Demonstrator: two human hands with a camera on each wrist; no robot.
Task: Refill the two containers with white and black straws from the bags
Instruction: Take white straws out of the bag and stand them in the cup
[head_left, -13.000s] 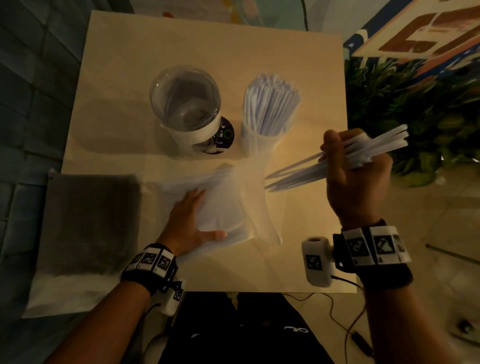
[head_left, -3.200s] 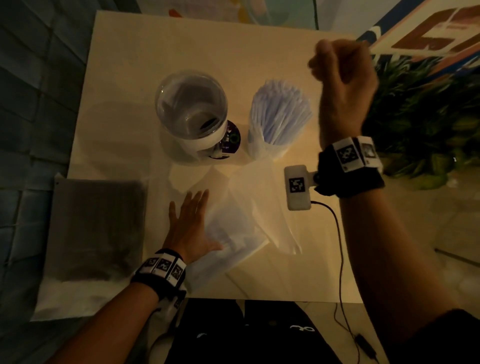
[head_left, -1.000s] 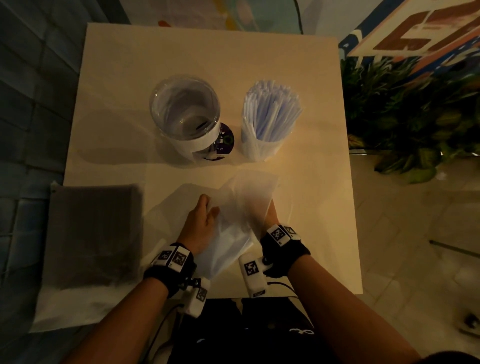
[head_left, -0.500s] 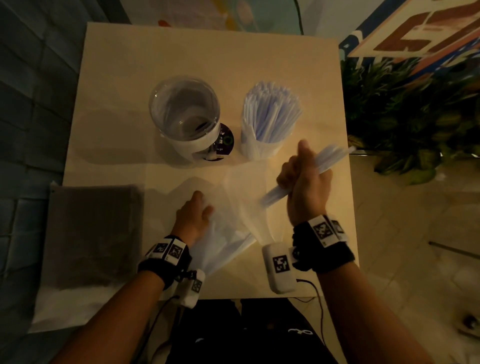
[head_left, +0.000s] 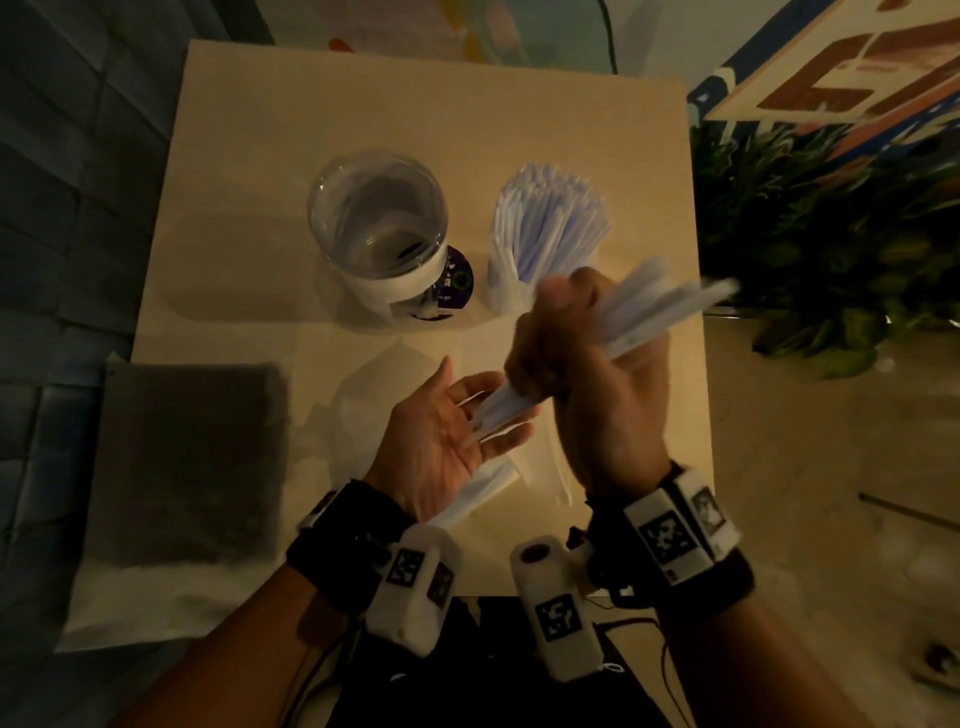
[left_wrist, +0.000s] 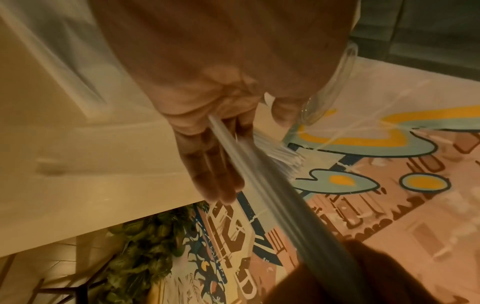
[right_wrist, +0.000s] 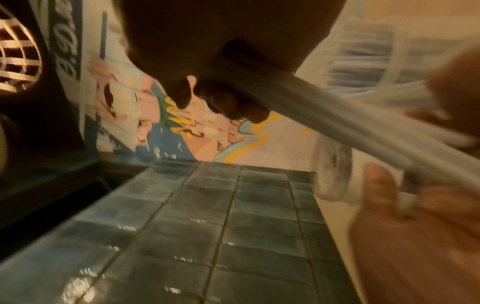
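Lettering first: I read only small pale characters, apparently "go", on the round dark purple label (head_left: 453, 283) at the foot of the clear round container with a white paper band (head_left: 379, 228); the rest of that print is too small. Large brown block letters on the cream signboard (head_left: 852, 67) at upper right are cropped and unreadable. Square black-and-white coded markers sit on the black wrist straps (head_left: 691, 551).

My right hand (head_left: 597, 374) is closed in a fist around a bundle of white paper-wrapped straws (head_left: 644, 317), held above the pale wooden table (head_left: 363, 114). The bundle slants from upper right, where its blurred ends fan out past the fist, down to lower left. There its lower ends touch the palm of my left hand (head_left: 447, 441), which is turned palm up with fingers spread and relaxed, gripping nothing. The left wrist view shows the same contact: straw tips meet the base of the fingers (left_wrist: 215, 164).

Just beyond the right fist stands the clear cup packed with upright white straws (head_left: 545, 228), beside the banded container. A translucent plastic bag (head_left: 395, 395) lies flat on the table under both hands. A flat bag of dark straws (head_left: 192, 457) lies at the table's left edge, well apart from either hand. Green foliage (head_left: 831, 249) stands to the right of the table.
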